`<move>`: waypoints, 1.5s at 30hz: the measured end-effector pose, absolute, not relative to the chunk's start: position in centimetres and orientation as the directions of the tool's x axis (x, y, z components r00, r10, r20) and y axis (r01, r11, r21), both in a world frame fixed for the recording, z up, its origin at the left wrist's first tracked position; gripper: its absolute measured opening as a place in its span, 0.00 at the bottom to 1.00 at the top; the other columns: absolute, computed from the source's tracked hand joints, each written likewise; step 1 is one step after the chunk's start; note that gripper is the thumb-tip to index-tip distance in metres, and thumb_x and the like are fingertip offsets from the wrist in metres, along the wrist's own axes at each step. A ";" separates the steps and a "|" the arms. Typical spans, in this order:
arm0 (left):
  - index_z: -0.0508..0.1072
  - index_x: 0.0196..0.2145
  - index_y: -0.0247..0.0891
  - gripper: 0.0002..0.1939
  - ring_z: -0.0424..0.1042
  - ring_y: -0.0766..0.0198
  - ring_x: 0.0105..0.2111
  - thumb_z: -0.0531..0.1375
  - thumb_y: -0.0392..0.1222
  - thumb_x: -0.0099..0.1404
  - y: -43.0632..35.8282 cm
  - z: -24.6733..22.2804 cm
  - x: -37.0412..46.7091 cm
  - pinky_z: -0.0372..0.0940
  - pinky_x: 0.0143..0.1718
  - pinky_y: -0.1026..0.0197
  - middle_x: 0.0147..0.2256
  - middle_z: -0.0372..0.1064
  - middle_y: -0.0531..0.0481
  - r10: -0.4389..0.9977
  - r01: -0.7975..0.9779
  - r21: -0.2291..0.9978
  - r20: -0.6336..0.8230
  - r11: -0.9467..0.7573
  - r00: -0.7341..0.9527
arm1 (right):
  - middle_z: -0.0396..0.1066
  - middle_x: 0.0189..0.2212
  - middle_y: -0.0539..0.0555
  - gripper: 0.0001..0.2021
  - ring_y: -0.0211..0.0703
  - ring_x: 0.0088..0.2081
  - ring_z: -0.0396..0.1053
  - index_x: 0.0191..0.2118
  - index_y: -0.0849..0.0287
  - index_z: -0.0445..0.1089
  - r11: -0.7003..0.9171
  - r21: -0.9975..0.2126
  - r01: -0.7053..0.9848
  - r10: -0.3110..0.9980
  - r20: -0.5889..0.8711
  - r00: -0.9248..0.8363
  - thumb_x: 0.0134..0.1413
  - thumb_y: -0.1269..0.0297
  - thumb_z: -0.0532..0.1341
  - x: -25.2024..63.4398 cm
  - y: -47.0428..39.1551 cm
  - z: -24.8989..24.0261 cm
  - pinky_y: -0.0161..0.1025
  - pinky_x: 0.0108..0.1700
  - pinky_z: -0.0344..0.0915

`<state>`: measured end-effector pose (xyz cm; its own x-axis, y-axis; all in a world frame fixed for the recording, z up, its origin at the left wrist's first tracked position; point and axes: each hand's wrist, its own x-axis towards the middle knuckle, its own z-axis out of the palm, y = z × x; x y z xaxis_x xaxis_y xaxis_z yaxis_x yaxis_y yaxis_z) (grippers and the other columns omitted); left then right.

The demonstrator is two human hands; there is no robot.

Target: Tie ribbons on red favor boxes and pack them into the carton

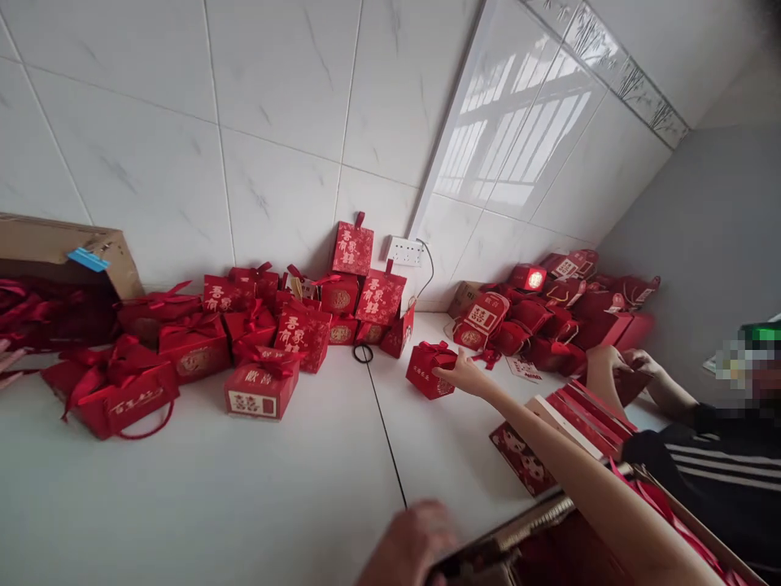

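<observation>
My right hand (467,374) reaches in from the lower right, its fingers closed on the right side of a small red gift box (427,370) with a ribbon bow on top. The box rests on the white table (293,488). At the bottom edge, my left hand (415,537) is smeared by motion, beside the rim of an open cardboard box (518,525); its fingers cannot be made out. Red items fill part of that cardboard box under my right forearm. A flat red printed piece (521,460) lies near the forearm.
Red gift boxes (259,395) crowd along the tiled wall at left, and a pile of red bags and boxes (537,313) sits at right. A power strip (406,251) has a cable. A co-worker's hands (634,366) work at right; another person's fingers (9,358) show far left.
</observation>
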<state>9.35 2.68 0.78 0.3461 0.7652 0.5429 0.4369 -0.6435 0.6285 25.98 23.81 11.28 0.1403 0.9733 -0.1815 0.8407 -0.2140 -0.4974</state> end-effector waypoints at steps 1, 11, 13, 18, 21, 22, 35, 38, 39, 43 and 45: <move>0.63 0.50 0.49 0.17 0.67 0.54 0.50 0.52 0.46 0.64 2.5 0.6 8.2 0.67 0.49 0.53 0.50 0.64 0.44 0.822 0.400 0.719 0.504 -0.569 0.265 | 0.57 0.55 0.71 0.45 0.59 0.54 0.60 0.62 0.65 0.40 -0.165 -0.514 0.842 0.981 -0.177 0.084 0.44 0.52 0.63 25.4 21.9 11.6 0.47 0.51 0.60; 0.57 0.54 0.36 0.27 0.62 0.54 0.55 0.47 0.56 0.64 1.5 2.6 -4.0 0.61 0.52 0.52 0.55 0.61 0.39 0.965 -0.039 0.999 0.024 -0.035 -0.263 | 0.59 0.54 0.69 0.50 0.59 0.51 0.64 0.65 0.61 0.31 0.207 -0.685 0.699 0.798 -0.295 -0.526 0.47 0.43 0.60 13.4 4.2 10.4 0.54 0.52 0.59; 0.63 0.48 0.35 0.24 0.67 0.55 0.50 0.50 0.55 0.62 0.6 3.2 -5.6 0.64 0.49 0.55 0.49 0.67 0.41 0.974 -0.045 0.999 0.001 -0.011 -0.225 | 0.68 0.45 0.65 0.49 0.54 0.46 0.68 0.66 0.63 0.28 0.230 -0.715 0.660 0.727 -0.325 -0.605 0.51 0.43 0.57 12.7 3.2 10.5 0.52 0.50 0.61; 0.66 0.40 0.36 0.17 0.72 0.61 0.35 0.55 0.52 0.60 -0.8 4.8 -7.6 0.65 0.35 0.62 0.36 0.72 0.48 0.965 0.029 0.999 -0.015 0.023 -0.263 | 0.62 0.49 0.68 0.53 0.58 0.49 0.66 0.65 0.65 0.30 0.318 -0.597 0.736 0.790 -0.263 -0.554 0.46 0.42 0.60 12.2 3.3 10.8 0.54 0.50 0.60; 0.67 0.33 0.37 0.12 0.70 0.62 0.33 0.55 0.49 0.60 -1.4 5.5 -7.9 0.64 0.35 0.63 0.32 0.70 0.50 0.959 0.167 0.986 0.036 0.012 -0.280 | 0.46 0.59 0.70 0.56 0.64 0.59 0.53 0.65 0.62 0.32 0.411 -0.553 0.724 0.792 -0.177 -0.585 0.38 0.42 0.65 11.6 2.5 10.4 0.56 0.55 0.56; 0.67 0.32 0.37 0.11 0.70 0.63 0.33 0.55 0.48 0.60 -1.7 5.6 -7.9 0.63 0.36 0.63 0.33 0.70 0.50 0.958 0.190 0.982 0.050 0.005 -0.283 | 0.45 0.60 0.70 0.56 0.65 0.60 0.51 0.65 0.61 0.32 0.437 -0.546 0.714 0.786 -0.154 -0.599 0.38 0.44 0.66 11.3 2.2 10.2 0.56 0.55 0.56; 0.60 0.30 0.40 0.12 0.62 0.65 0.26 0.50 0.52 0.60 -2.7 8.5 -13.3 0.58 0.29 0.64 0.24 0.61 0.55 0.988 0.410 0.907 0.034 -0.094 0.152 | 0.59 0.53 0.68 0.37 0.54 0.53 0.62 0.55 0.64 0.51 0.323 -0.696 0.642 0.864 -0.060 -0.500 0.49 0.40 0.56 12.2 3.7 9.5 0.49 0.50 0.62; 0.59 0.24 0.39 0.18 0.59 0.66 0.23 0.50 0.57 0.60 -0.5 9.1 -13.0 0.54 0.25 0.64 0.22 0.58 0.56 0.991 0.588 0.809 -0.063 -0.019 0.119 | 0.71 0.28 0.56 0.22 0.45 0.34 0.70 0.35 0.59 0.62 0.151 -0.690 0.708 0.912 -0.178 -0.369 0.58 0.43 0.46 11.9 4.4 10.2 0.44 0.40 0.65; 0.59 0.23 0.39 0.20 0.59 0.66 0.23 0.50 0.59 0.59 0.1 9.1 -12.7 0.53 0.24 0.64 0.22 0.59 0.56 0.984 0.619 0.786 -0.111 0.002 0.138 | 0.69 0.23 0.53 0.22 0.42 0.29 0.69 0.30 0.58 0.62 0.116 -0.699 0.706 0.900 -0.226 -0.372 0.58 0.44 0.46 11.8 4.6 10.1 0.42 0.36 0.65; 0.62 0.24 0.39 0.20 0.61 0.66 0.23 0.52 0.60 0.58 1.1 8.5 -11.1 0.53 0.24 0.65 0.22 0.61 0.56 0.962 0.590 0.807 -0.185 0.031 0.202 | 0.67 0.19 0.49 0.17 0.36 0.23 0.67 0.23 0.59 0.61 -0.039 -0.832 0.554 0.852 -0.317 -0.417 0.53 0.51 0.56 11.4 5.1 8.9 0.35 0.29 0.64; 0.61 0.23 0.39 0.19 0.59 0.67 0.21 0.52 0.58 0.59 1.0 7.8 -10.7 0.52 0.23 0.65 0.20 0.58 0.57 0.974 0.536 0.844 -0.147 0.031 0.174 | 0.66 0.20 0.48 0.15 0.35 0.25 0.68 0.23 0.59 0.61 -0.141 -0.889 0.436 0.832 -0.345 -0.434 0.50 0.53 0.60 11.5 5.0 8.5 0.35 0.32 0.66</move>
<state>-10.68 0.99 7.80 0.1743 0.9737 -0.1468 0.5360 0.0312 0.8436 11.48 5.01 8.53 -0.4340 0.8321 -0.3454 0.4365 -0.1412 -0.8886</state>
